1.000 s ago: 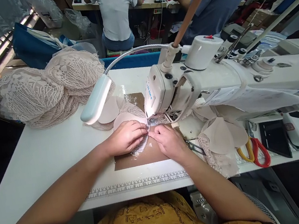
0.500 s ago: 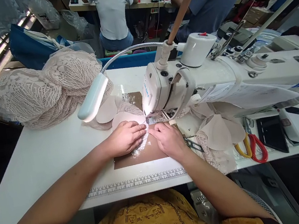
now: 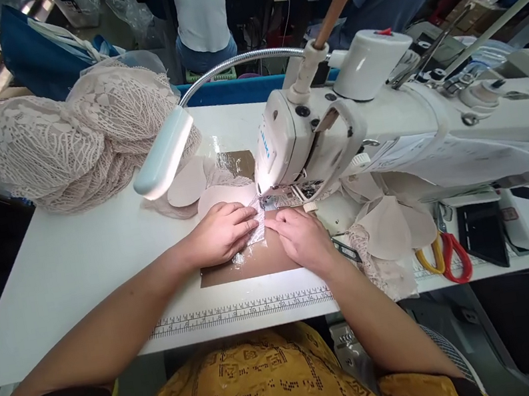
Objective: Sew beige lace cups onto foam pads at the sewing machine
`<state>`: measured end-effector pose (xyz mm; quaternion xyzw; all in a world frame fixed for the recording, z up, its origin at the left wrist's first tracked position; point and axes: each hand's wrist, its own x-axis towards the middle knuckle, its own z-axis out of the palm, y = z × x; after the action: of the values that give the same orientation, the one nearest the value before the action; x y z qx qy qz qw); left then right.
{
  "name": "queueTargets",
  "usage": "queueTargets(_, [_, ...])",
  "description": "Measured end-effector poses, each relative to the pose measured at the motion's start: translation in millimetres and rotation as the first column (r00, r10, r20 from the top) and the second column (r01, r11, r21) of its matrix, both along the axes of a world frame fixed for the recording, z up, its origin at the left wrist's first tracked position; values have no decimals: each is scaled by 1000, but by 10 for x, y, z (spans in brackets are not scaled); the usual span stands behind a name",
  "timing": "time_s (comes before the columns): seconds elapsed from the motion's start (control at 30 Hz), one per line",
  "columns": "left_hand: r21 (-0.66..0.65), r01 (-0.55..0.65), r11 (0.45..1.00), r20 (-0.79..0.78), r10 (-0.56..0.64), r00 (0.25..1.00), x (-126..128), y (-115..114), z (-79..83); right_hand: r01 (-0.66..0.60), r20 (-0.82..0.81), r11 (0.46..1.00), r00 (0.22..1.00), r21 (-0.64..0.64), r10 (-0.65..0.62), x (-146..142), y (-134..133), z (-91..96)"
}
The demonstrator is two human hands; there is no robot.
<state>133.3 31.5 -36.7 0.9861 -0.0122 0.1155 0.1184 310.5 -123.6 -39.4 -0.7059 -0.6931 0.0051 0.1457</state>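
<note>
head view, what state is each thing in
Left hand, palm down on the cloth
Right hand, half curled at the cloth's edge
Cloth, partly under left hand
Lamp, neck bent
Lace bundles, heaped
Scissors, lying down, blades unclear
Sewing machine, running or stopped unclear
Ruler strip, lying flat

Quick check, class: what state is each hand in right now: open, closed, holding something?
Left hand: open, laid palm-down on the lace.
Right hand: partly curled at the lace's edge; whether it grips anything cannot be told.
</note>
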Motion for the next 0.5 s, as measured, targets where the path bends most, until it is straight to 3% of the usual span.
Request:
queueTargets(0.23, [-49, 21, 999, 12, -20, 1000, 2, 10, 14, -122, -61, 993, 991, -1, 121, 28, -56, 6])
queueTargets(0.5, [-57, 34, 998, -10, -35, 999, 6, -16, 58, -121, -46, 993, 992, -8, 121, 22, -51, 12])
